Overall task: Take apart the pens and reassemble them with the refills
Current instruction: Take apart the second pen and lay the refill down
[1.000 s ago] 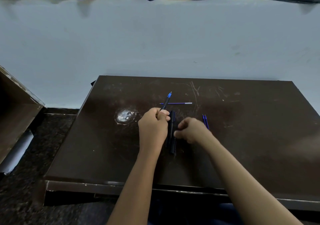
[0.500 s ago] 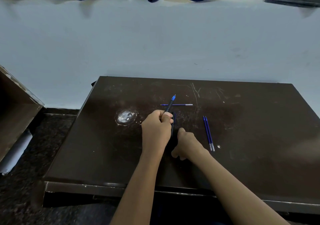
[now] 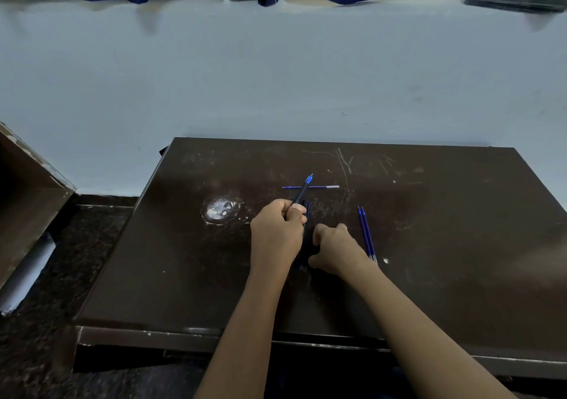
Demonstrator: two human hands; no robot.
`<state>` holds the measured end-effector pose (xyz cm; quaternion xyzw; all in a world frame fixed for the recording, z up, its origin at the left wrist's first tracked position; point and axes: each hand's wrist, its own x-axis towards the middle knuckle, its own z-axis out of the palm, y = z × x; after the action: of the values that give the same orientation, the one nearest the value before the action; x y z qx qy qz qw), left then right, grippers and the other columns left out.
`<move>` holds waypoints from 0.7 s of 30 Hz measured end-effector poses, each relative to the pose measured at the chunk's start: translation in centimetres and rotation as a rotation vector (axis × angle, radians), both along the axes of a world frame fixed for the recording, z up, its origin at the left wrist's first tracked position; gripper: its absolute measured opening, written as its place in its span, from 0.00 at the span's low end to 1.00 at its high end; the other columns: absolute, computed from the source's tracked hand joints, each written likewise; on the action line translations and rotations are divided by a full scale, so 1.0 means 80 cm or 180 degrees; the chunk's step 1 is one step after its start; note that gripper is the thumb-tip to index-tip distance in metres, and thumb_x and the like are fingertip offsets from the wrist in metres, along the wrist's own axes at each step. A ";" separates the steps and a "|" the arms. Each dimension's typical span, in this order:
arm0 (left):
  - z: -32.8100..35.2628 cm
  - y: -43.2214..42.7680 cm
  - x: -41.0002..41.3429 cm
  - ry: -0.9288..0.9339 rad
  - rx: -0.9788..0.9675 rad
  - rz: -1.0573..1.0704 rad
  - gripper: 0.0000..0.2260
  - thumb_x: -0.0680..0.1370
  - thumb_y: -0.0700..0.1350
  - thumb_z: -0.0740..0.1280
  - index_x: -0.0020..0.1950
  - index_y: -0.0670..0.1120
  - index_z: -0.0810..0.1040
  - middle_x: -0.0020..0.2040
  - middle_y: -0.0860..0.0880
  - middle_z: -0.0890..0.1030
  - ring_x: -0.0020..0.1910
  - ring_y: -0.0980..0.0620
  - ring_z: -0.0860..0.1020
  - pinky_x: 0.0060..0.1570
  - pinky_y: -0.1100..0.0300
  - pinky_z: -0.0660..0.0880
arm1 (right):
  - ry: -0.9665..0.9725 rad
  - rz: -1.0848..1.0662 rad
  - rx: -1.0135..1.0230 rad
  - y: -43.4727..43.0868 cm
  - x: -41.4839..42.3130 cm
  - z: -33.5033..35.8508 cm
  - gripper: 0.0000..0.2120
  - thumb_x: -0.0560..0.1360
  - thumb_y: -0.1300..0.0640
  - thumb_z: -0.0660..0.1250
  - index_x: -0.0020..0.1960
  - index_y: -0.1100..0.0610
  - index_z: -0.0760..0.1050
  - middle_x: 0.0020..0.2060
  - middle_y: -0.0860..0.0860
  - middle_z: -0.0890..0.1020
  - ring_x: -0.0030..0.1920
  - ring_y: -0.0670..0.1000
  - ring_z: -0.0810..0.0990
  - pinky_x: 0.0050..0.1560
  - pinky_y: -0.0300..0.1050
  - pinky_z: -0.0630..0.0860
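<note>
- A dark pen (image 3: pixel 303 190) with a blue tip is gripped in the closed fist of the left hand (image 3: pixel 277 233), its tip angled up and away past the knuckles.
- The right hand (image 3: pixel 336 249) is held just beside the left, fingers curled loosely with the thumb out; whether anything is pinched in it cannot be told.
- A dark pen part (image 3: pixel 306 214) is partly seen between the two hands, lying on the desk (image 3: pixel 460 214); most of it is hidden by them.
- One blue refill (image 3: pixel 322 187) is laid crosswise beyond the left hand, behind the held pen's tip.
- Two blue refills (image 3: pixel 366 234) are laid side by side, touching, just to the right of the right hand.
- A pale scuffed patch (image 3: pixel 220 210) is seen on the desk to the left of the left hand.
</note>
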<state>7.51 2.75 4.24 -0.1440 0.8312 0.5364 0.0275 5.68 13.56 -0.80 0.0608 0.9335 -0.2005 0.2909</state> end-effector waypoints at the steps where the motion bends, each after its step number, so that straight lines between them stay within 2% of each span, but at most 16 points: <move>1: 0.000 0.000 0.000 0.0007 0.0006 -0.0008 0.08 0.80 0.44 0.61 0.48 0.47 0.79 0.39 0.54 0.80 0.35 0.62 0.74 0.29 0.77 0.69 | 0.0051 0.0021 0.0032 0.000 0.001 -0.001 0.20 0.74 0.56 0.69 0.64 0.55 0.68 0.63 0.57 0.65 0.50 0.54 0.75 0.51 0.46 0.76; 4: 0.000 0.001 0.000 -0.0011 0.0001 -0.0044 0.08 0.80 0.44 0.61 0.48 0.47 0.80 0.39 0.55 0.80 0.35 0.62 0.74 0.29 0.75 0.69 | 0.0208 -0.0032 -0.0029 0.002 0.000 -0.004 0.14 0.75 0.61 0.66 0.60 0.56 0.71 0.59 0.56 0.69 0.48 0.53 0.75 0.51 0.46 0.77; 6: 0.001 0.001 0.000 -0.0033 0.0020 -0.0050 0.08 0.80 0.44 0.61 0.49 0.46 0.80 0.40 0.54 0.81 0.35 0.62 0.74 0.30 0.72 0.67 | 0.0485 -0.0373 -0.0397 0.006 -0.006 -0.003 0.10 0.74 0.64 0.66 0.53 0.55 0.72 0.53 0.55 0.74 0.47 0.53 0.77 0.51 0.48 0.79; 8: 0.001 0.000 0.000 -0.0021 0.0011 -0.0055 0.08 0.79 0.44 0.62 0.49 0.47 0.81 0.40 0.53 0.82 0.31 0.61 0.72 0.28 0.72 0.67 | 0.0933 -0.1122 -0.1269 0.010 -0.014 0.005 0.10 0.73 0.67 0.66 0.48 0.54 0.71 0.45 0.53 0.76 0.42 0.52 0.80 0.48 0.52 0.82; 10: 0.001 0.000 0.000 -0.0005 -0.0012 -0.0085 0.08 0.79 0.43 0.62 0.48 0.47 0.81 0.40 0.53 0.82 0.27 0.60 0.70 0.25 0.74 0.67 | 0.1244 -0.1920 -0.2514 0.016 -0.022 0.022 0.14 0.73 0.71 0.65 0.51 0.54 0.71 0.40 0.55 0.76 0.40 0.52 0.80 0.46 0.54 0.83; 12: 0.002 0.001 0.001 -0.0013 0.0010 -0.0136 0.08 0.79 0.42 0.61 0.47 0.47 0.81 0.40 0.52 0.81 0.28 0.60 0.71 0.25 0.76 0.67 | 0.1376 -0.2429 -0.3785 0.022 -0.026 0.041 0.17 0.73 0.75 0.63 0.56 0.57 0.70 0.40 0.59 0.76 0.41 0.54 0.80 0.46 0.50 0.83; 14: 0.003 0.002 0.001 -0.0034 0.0028 -0.0191 0.08 0.80 0.42 0.61 0.49 0.46 0.81 0.40 0.52 0.81 0.31 0.60 0.72 0.26 0.79 0.67 | 0.1521 -0.2708 -0.4451 0.030 -0.028 0.053 0.16 0.74 0.75 0.63 0.57 0.60 0.71 0.42 0.62 0.77 0.44 0.55 0.81 0.48 0.48 0.82; 17: 0.003 0.002 0.001 -0.0076 0.0046 -0.0267 0.08 0.80 0.43 0.61 0.50 0.46 0.81 0.40 0.53 0.81 0.34 0.62 0.73 0.28 0.83 0.66 | 0.1664 -0.2828 -0.4561 0.037 -0.029 0.057 0.15 0.74 0.73 0.64 0.58 0.60 0.71 0.44 0.62 0.78 0.48 0.57 0.83 0.50 0.47 0.82; 21: 0.000 0.003 0.000 -0.0116 0.0050 -0.0327 0.09 0.80 0.44 0.62 0.51 0.47 0.81 0.39 0.54 0.81 0.36 0.62 0.75 0.30 0.80 0.69 | 0.1665 -0.2611 -0.4514 0.036 -0.026 0.059 0.15 0.74 0.72 0.64 0.59 0.60 0.71 0.41 0.60 0.80 0.45 0.55 0.83 0.49 0.44 0.82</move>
<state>7.51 3.03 4.24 -0.1106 0.8326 0.5381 0.0713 3.61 16.46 3.93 0.1491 0.5290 -0.8333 -0.0599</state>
